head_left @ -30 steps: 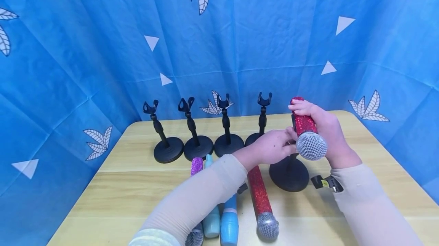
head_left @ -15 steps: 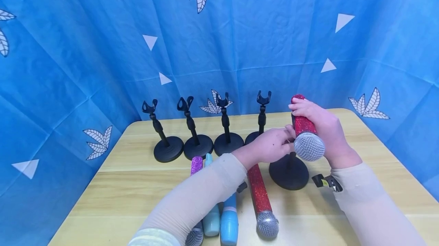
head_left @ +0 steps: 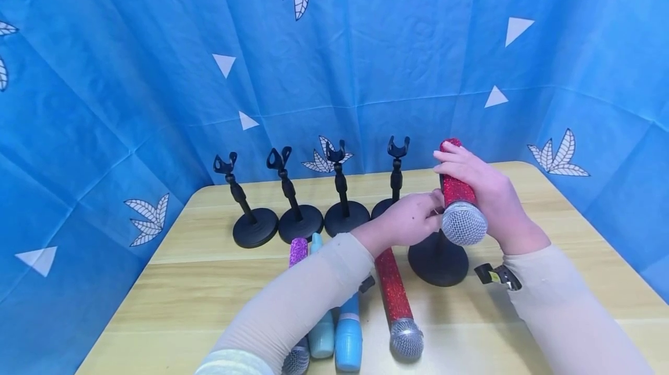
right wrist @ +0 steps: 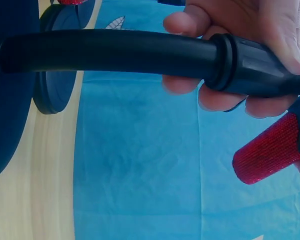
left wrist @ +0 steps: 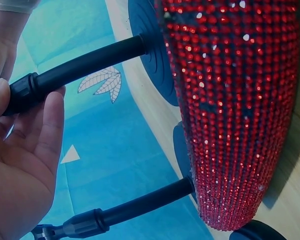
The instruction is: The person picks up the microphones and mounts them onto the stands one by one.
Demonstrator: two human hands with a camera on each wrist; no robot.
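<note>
The rightmost black stand [head_left: 439,262] is being gripped by the left hand [head_left: 410,219], which is curled around it. At its top, a red microphone [head_left: 461,204] is being held by the curved right hand [head_left: 486,189].

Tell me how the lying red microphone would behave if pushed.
The lying red microphone may roll in a curve, being rounded and wider at one end. Its beaded surface probably resists slipping. Its straight body suggests stiffness.

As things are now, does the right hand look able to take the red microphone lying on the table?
Probably not directly: the right hand holds another red microphone at the stand. Once released, it likely could: nothing covers the near end of the lying microphone.
</note>
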